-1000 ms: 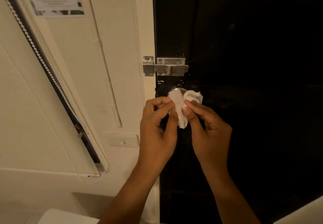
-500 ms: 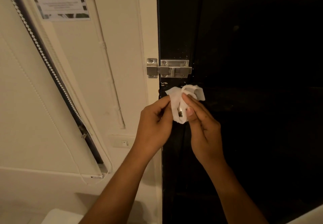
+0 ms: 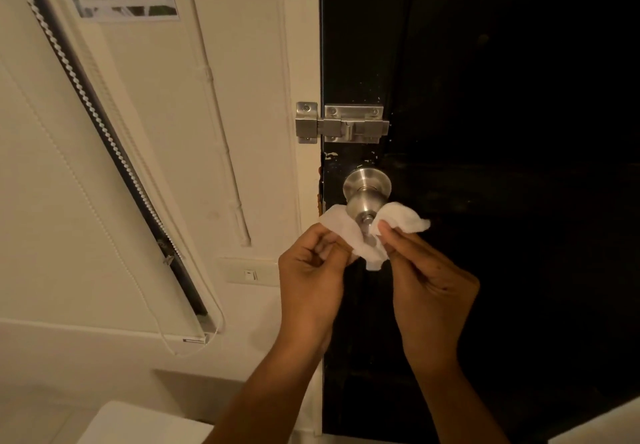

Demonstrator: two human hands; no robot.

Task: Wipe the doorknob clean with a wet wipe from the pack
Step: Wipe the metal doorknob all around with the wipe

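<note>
A round steel doorknob (image 3: 366, 197) sticks out from the dark door (image 3: 502, 166), near its left edge. A white wet wipe (image 3: 349, 232) is stretched under and around the front of the knob. My left hand (image 3: 311, 270) pinches the wipe's left end. My right hand (image 3: 426, 277) pinches its right end, where a bunched corner sticks out to the right. The knob's top and its round base plate are uncovered. The pack of wipes is out of view.
A steel slide bolt (image 3: 341, 124) bridges the door and the cream frame above the knob. A light switch (image 3: 250, 274) sits on the wall to the left. A roller blind (image 3: 104, 152) with a bead chain hangs further left. A white surface (image 3: 131, 423) lies at the bottom.
The wipe covered the knob and was bunched between both hands. It now hangs spread below the knob, whose top shows. My hands have moved apart and lower.
</note>
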